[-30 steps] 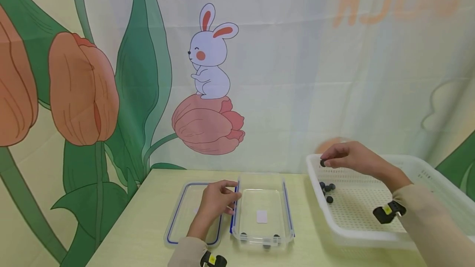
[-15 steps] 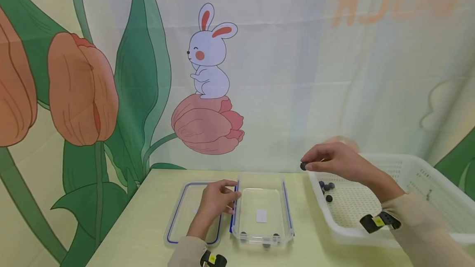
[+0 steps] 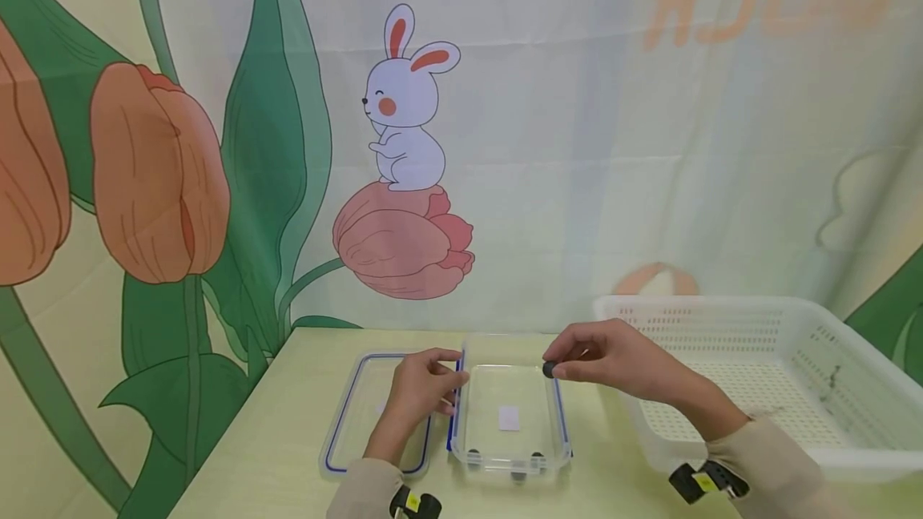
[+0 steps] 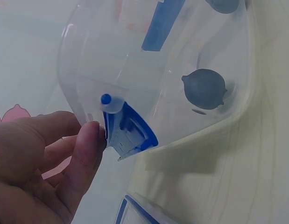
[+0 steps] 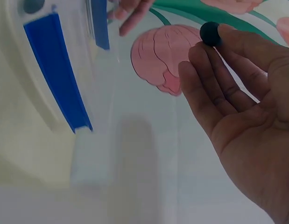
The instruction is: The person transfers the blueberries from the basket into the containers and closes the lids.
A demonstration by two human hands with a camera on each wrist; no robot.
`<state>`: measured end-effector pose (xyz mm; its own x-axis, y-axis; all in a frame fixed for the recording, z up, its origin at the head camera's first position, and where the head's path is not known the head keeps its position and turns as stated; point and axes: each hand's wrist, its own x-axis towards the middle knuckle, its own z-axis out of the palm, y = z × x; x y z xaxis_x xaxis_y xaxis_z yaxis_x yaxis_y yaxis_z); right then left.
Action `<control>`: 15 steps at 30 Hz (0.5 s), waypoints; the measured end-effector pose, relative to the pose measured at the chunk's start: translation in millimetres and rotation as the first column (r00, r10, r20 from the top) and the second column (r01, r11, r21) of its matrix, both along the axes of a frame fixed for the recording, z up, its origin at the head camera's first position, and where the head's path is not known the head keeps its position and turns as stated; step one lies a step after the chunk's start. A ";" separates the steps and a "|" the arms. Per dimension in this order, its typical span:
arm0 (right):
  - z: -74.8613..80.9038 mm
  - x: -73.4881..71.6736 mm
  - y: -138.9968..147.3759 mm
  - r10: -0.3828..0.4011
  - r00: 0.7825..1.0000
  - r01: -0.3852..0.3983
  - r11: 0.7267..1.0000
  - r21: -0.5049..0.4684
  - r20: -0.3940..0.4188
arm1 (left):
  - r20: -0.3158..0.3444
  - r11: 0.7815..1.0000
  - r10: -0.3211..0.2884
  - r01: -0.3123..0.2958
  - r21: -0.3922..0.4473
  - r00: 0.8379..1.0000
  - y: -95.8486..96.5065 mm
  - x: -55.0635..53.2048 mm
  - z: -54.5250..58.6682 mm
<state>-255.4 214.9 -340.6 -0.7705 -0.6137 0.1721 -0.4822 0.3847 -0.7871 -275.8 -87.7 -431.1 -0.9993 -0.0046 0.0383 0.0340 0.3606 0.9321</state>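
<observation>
My left hand pinches the left side of a clear plastic food container beside its blue clip. A few dark balls lie inside at the near end, one showing small nubs in the left wrist view. Between thumb and fingertips, my right hand pinches another small dark ball, held above the container's far right corner. The right wrist view shows that ball at the fingertips, with the other fingers loosely bent. The container has no lid on it.
A clear lid with a blue seal lies flat left of the container. On the right stands a large white perforated basket; my right hand and forearm cover its left part. A printed cloth hangs behind the table.
My right hand has carried the dark ball left and down, from over the basket to the container's right edge. The left hand and container have stayed put.
</observation>
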 end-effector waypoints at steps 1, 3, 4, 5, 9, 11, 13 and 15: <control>-2.9 1.9 -3.4 0.013 1.000 -0.013 1.000 -0.007 0.004 | 0.000 1.000 0.000 0.000 0.000 1.000 0.0 -0.1 0.1; -9.1 5.6 -9.8 0.043 0.999 -0.042 0.999 -0.024 0.015 | 0.001 1.000 0.000 0.000 -0.001 1.000 -0.1 -0.4 -0.2; -12.3 7.4 -13.0 0.060 0.998 -0.059 0.998 -0.031 0.019 | 0.001 1.000 0.000 0.000 -0.002 1.000 -0.1 -0.6 -0.1; -15.6 9.1 -16.2 0.076 0.997 -0.075 0.996 -0.039 0.022 | 0.002 1.000 0.001 -0.001 -0.002 1.000 -0.1 -0.9 -0.2; -30.0 13.8 -29.1 0.110 0.993 -0.108 0.993 -0.052 0.039 | 0.003 1.000 0.006 -0.006 -0.007 1.000 0.0 -1.6 -1.1; -36.9 15.6 -35.1 0.113 0.992 -0.110 0.993 -0.050 0.054 | 0.001 1.000 0.008 -0.008 -0.009 1.000 0.0 -1.7 -1.5; -43.1 17.0 -40.3 0.113 0.991 -0.110 0.993 -0.048 0.067 | -0.002 1.000 0.009 -0.009 -0.009 1.000 -0.1 -1.6 -2.1; -48.7 18.2 -44.6 0.113 0.991 -0.110 0.993 -0.045 0.077 | -0.004 1.000 0.007 -0.007 -0.009 1.000 -0.2 -1.4 -2.5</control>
